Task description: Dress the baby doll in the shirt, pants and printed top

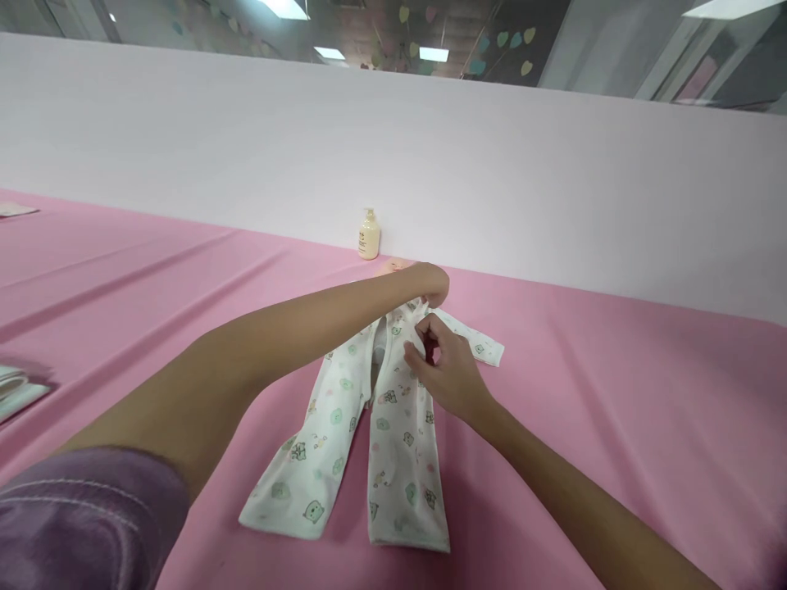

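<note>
A white baby romper (pixel 393 442) printed with green and brown animal faces lies spread on the pink surface. Its two legs point towards me, and one sleeve reaches out to the right. My right hand (pixel 452 369) is at the romper's upper right side, fingers curled in at the cloth and thumb resting near the front. Across the top of the garment reaches my left hand (pixel 435 283), bent down at the wrist near the neckline. Its fingers are mostly hidden behind the wrist. Grey shows through the front opening. Something peach-coloured (pixel 395 265), partly covered by my left forearm, lies beyond the neckline.
A cream pump bottle (pixel 369 236) stands at the back against the white wall (pixel 553 188). Folded pale cloth (pixel 21 389) lies at the left edge, with another flat light item (pixel 17 210) farther back. The pink sheet (pixel 615 410) has several creases.
</note>
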{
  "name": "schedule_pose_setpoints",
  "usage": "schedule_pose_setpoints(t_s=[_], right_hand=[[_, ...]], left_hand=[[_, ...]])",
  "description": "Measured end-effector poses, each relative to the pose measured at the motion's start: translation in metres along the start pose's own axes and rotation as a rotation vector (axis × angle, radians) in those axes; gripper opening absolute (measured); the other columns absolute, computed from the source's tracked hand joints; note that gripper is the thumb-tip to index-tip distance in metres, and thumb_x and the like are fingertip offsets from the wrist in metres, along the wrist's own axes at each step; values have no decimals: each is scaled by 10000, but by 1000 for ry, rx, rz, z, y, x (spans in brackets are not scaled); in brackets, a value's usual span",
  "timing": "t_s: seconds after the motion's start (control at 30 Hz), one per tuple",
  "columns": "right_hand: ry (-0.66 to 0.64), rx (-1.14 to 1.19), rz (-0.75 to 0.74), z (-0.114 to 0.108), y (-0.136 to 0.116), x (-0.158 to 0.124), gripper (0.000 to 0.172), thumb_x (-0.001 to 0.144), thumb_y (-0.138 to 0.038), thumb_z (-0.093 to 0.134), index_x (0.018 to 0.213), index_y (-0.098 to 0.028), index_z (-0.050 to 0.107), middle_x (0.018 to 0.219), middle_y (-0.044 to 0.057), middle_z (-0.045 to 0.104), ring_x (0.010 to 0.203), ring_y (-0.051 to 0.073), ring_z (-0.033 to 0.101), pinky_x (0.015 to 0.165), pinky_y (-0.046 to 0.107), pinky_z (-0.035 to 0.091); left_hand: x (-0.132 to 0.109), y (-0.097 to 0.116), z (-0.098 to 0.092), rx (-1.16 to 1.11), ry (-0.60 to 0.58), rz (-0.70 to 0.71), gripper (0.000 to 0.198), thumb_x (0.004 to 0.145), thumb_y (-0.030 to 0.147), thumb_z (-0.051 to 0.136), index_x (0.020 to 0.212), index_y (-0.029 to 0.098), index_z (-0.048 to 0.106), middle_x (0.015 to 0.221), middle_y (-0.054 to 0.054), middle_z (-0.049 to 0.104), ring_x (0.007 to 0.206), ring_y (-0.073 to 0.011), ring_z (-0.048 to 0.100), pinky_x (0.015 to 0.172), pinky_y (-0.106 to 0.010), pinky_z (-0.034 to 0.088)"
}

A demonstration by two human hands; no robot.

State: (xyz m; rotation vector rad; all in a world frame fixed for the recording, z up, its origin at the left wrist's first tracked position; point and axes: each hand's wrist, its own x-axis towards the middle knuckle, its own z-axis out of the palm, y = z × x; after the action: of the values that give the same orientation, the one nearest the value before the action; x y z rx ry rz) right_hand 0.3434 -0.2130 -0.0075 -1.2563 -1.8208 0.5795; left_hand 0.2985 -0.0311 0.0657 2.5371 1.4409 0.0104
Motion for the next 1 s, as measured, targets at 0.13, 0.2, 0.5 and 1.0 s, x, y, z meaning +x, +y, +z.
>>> schedule_pose_setpoints(t_s=[0.13, 0.2, 0.5, 1.0], right_hand=[[-46, -44, -13, 9, -6, 1, 201, 931, -218, 591, 864, -262, 407, 706, -70, 476, 610, 130, 433, 552, 283, 346], [-72, -79, -29, 15, -9, 3, 198, 919, -187, 576, 870, -264, 400, 691, -76, 481, 594, 129, 434, 544, 281, 336], [-195, -335, -136, 46, 0, 5, 271, 829, -51, 572, 836, -250, 388, 683, -69, 496, 655, 149, 458, 712, 324, 395], [127, -119, -81, -8, 35, -42, 230, 1106, -405, 497, 953, -267, 600, 896, 49, 652, 824, 234, 590, 754, 409, 523]], left_hand=[[-17, -24, -27, 124, -28, -69, 272, 749, 158, 758, 1015, 179, 812, 865, -134, 773, 965, -362, 736, 861, -450, 584], [-24, -41, -36, 134, 28, -72, 354, 782, 147, 719, 1130, 163, 785, 979, -158, 787, 1005, -354, 738, 854, -421, 580], [-58, -109, 10, 57, 253, -59, 341, 1009, 229, 499, 1331, 147, 576, 1201, -163, 759, 1037, -294, 727, 857, -378, 561], [-71, -107, 31, -158, 434, 491, 352, 1060, 429, 459, 1168, 191, 694, 1299, -118, 719, 1283, -291, 583, 1131, -432, 454]])
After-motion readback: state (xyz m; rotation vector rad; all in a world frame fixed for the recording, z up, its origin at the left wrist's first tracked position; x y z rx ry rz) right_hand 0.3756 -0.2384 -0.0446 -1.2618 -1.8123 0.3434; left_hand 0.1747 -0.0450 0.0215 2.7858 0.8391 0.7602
